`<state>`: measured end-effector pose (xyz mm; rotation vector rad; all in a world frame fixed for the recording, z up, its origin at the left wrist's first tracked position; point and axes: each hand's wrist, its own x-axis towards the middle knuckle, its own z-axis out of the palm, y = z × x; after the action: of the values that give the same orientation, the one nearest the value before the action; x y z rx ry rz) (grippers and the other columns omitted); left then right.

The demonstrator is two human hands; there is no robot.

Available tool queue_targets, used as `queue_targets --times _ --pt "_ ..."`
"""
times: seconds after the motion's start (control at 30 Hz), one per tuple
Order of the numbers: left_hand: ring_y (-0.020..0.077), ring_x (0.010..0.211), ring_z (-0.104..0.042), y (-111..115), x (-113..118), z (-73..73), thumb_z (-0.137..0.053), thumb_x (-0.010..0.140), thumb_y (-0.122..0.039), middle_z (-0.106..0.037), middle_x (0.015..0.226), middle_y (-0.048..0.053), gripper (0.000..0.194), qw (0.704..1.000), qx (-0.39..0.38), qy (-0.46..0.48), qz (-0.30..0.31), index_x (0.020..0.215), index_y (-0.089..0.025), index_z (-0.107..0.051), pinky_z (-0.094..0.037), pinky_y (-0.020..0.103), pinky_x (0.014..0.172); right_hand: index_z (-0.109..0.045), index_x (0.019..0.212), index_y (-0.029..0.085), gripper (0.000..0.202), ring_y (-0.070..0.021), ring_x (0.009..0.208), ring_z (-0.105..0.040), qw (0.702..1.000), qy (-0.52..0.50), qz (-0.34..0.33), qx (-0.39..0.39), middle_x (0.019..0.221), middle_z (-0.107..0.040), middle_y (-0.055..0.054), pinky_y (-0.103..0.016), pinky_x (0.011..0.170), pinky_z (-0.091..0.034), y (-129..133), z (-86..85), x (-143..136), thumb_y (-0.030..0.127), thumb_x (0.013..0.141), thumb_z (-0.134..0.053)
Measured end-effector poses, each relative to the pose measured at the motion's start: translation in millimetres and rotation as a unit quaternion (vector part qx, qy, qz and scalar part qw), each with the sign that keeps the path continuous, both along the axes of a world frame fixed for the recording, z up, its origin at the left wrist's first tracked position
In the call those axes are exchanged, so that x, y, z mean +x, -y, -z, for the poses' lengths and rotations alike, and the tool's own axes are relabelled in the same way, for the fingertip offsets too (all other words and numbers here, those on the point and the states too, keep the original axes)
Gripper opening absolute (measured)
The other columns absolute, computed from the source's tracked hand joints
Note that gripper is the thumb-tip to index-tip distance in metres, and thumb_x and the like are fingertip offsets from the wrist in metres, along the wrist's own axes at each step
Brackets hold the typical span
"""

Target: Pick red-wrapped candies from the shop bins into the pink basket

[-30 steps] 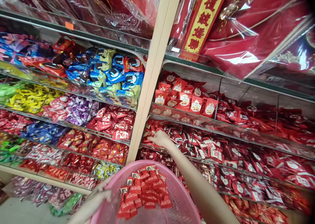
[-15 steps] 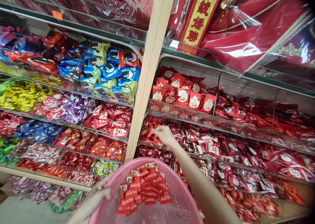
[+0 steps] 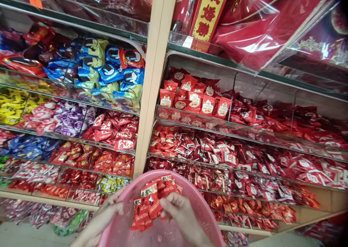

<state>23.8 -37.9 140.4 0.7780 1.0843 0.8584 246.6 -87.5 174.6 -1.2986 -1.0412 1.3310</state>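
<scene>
My left hand (image 3: 104, 215) grips the near left rim of a pink plastic basket (image 3: 208, 212) with perforated sides. Inside the basket, my right hand (image 3: 182, 216) is closed with thumb and fingers pinched on a red candy packet (image 3: 152, 203) with a cream top and black characters. More red packets of the same look (image 3: 140, 218) lie in the basket, partly hidden by the held packet and my right hand. Behind the basket, the shelf compartment (image 3: 164, 140) holds similar small red packets.
Glass-fronted shelves with sweets rise on both sides of a wooden upright (image 3: 152, 76). Large red-wrapped biscuits (image 3: 194, 100) sit at right, blue packs (image 3: 110, 71) at left. A red and gold banner (image 3: 208, 13) stands above. Bagged sweets (image 3: 40, 218) lie near the floor.
My right hand has come back from the shelf compartment, down into the basket, with a packet in its fingers. My left hand stays on the rim. The view has shifted slightly right.
</scene>
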Motion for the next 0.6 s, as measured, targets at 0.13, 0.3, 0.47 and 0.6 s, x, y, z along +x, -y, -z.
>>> queue_targets --times 0.13,0.3,0.47,0.6 --pt "0.0131 0.051 -0.044 2 6 -7.9 -0.050 0.049 -0.007 -0.057 0.059 -0.005 0.071 1.000 0.002 -0.001 0.019 0.118 -0.019 -0.060 -0.035 0.021 0.046 -0.051 0.058 0.018 0.047 -0.0072 0.036 -0.042 0.994 -0.048 -0.010 -0.094 0.053 -0.063 -0.001 -0.020 0.035 -0.028 -2 33.7 -25 0.060 0.053 -0.073" --pt "0.0136 0.056 -0.044 5 7 -15.4 -0.050 0.049 -0.006 -0.051 0.055 -0.007 0.074 1.000 0.001 -0.005 0.020 0.122 -0.020 -0.058 -0.038 0.020 0.053 -0.051 0.053 0.018 0.052 -0.0062 0.033 -0.041 0.991 -0.065 0.037 -0.109 0.045 -0.060 0.000 -0.020 0.037 -0.030 -7 40.5 -40 0.064 0.044 -0.075" --pt "0.0141 0.058 -0.040 6 3 -11.0 -0.049 0.049 -0.008 -0.050 0.058 -0.006 0.074 0.999 0.007 -0.030 0.005 0.121 -0.020 -0.058 -0.036 0.020 0.051 -0.051 0.052 0.017 0.054 -0.0067 0.035 -0.043 0.989 -0.095 0.066 -0.090 0.041 -0.057 0.001 -0.020 0.039 -0.032 -16 37.3 -38 0.063 0.039 -0.077" --pt "0.0141 0.058 -0.039 5 3 -10.3 -0.049 0.049 -0.009 -0.053 0.061 -0.005 0.074 0.999 0.007 -0.035 0.014 0.121 -0.018 -0.058 -0.036 0.021 0.051 -0.052 0.054 0.017 0.050 -0.0067 0.037 -0.044 0.986 -0.110 0.079 -0.100 0.043 -0.058 0.001 -0.019 0.041 -0.033 -19 37.0 -27 0.058 0.044 -0.078"
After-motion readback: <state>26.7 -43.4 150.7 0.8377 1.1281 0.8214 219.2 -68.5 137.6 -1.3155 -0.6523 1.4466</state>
